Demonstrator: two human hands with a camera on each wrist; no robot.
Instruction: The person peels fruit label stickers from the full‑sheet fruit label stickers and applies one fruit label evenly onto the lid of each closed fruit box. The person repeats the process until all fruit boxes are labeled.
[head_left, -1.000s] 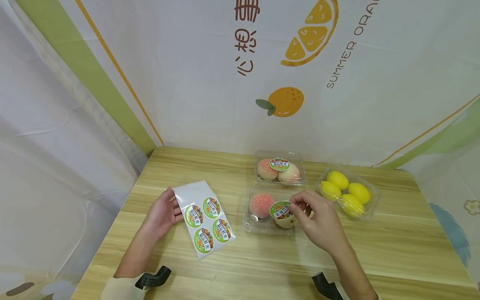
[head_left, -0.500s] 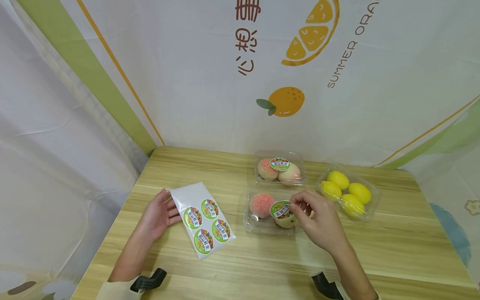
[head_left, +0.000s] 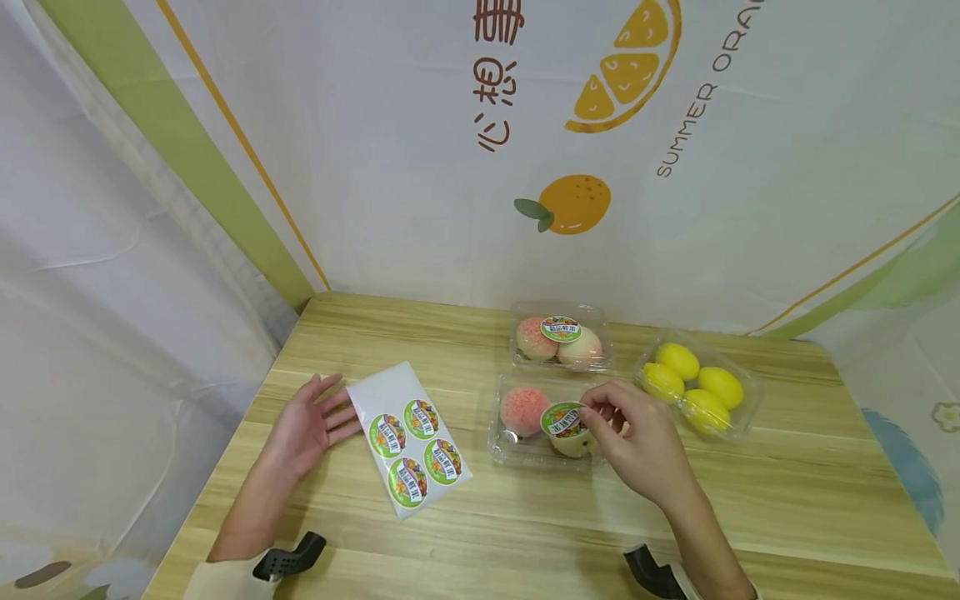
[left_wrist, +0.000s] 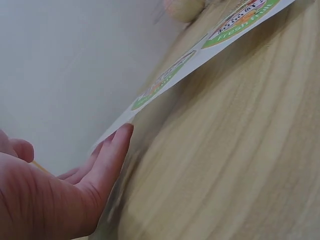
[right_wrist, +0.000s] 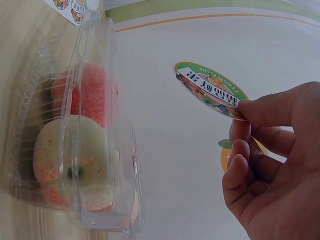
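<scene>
Between thumb and forefinger, my right hand (head_left: 637, 437) pinches the edge of a round fruit sticker (right_wrist: 212, 90). In the right wrist view the sticker hangs apart from the clear plastic box (right_wrist: 107, 150) that holds two peaches (right_wrist: 72, 160). My left hand (head_left: 311, 425) lies palm up with its fingers extended, the fingertips at the left edge of the sticker sheet (head_left: 382, 392). Several round labels (head_left: 407, 482) are on this white sheet. In the left wrist view the sheet's near edge slants up off the wood, by the fingertips (left_wrist: 125, 132).
Behind the near box stands another clear box (head_left: 600, 317) of peaches, with a sticker (head_left: 561, 329) on its lid. A clear box (head_left: 738, 425) of yellow lemons (head_left: 707, 410) sits at the right. A printed curtain (head_left: 412, 167) hangs behind the wooden table (head_left: 480, 542).
My left hand has drawn back slightly leftward from the sticker sheet, its fingers spreading straighter. The sheet has shifted a little. My right hand holds the sticker in the same place.
</scene>
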